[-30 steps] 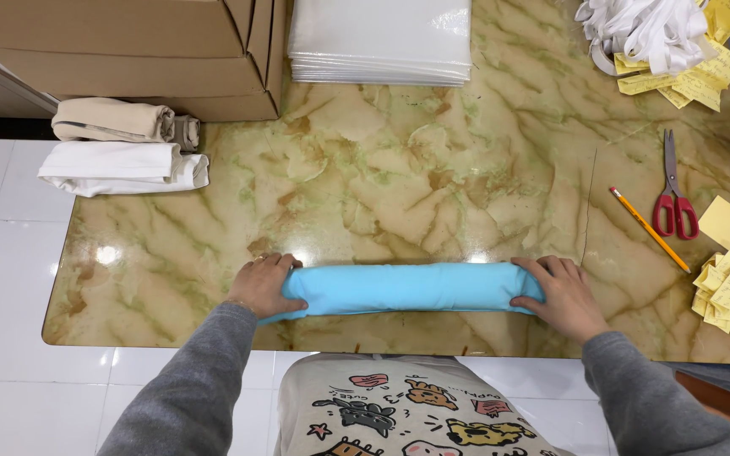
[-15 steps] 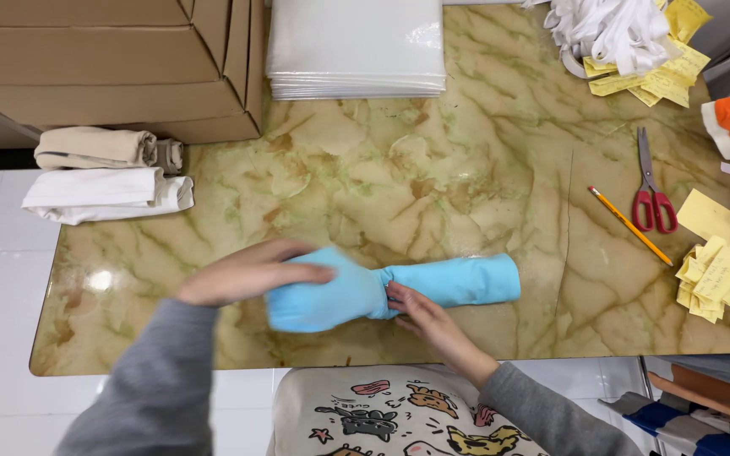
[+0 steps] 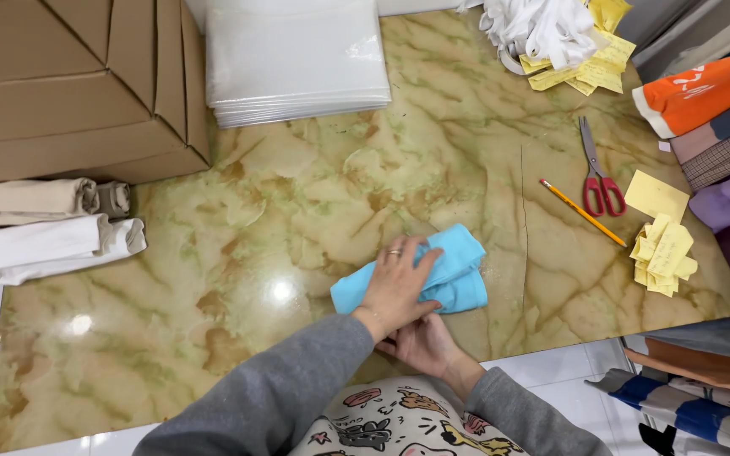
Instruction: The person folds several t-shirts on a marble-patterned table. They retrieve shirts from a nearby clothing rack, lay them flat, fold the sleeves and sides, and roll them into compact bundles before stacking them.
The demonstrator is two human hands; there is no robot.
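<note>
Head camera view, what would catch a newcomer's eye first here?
The bright blue cloth, folded into a short bundle near the front edge of the marbled table, stands out, with the left hand pressed on top and the right hand tucked beneath it. To the right lie red scissors, a pencil and yellow paper slips.

The left hand (image 3: 396, 285) covers the middle of the folded blue cloth (image 3: 454, 272), and the right hand (image 3: 422, 343) lies mostly beneath it, fingers out of sight. The cardboard box (image 3: 69, 84) runs off the top edge; stacked fabrics (image 3: 720, 127) are cut off at the right
</note>
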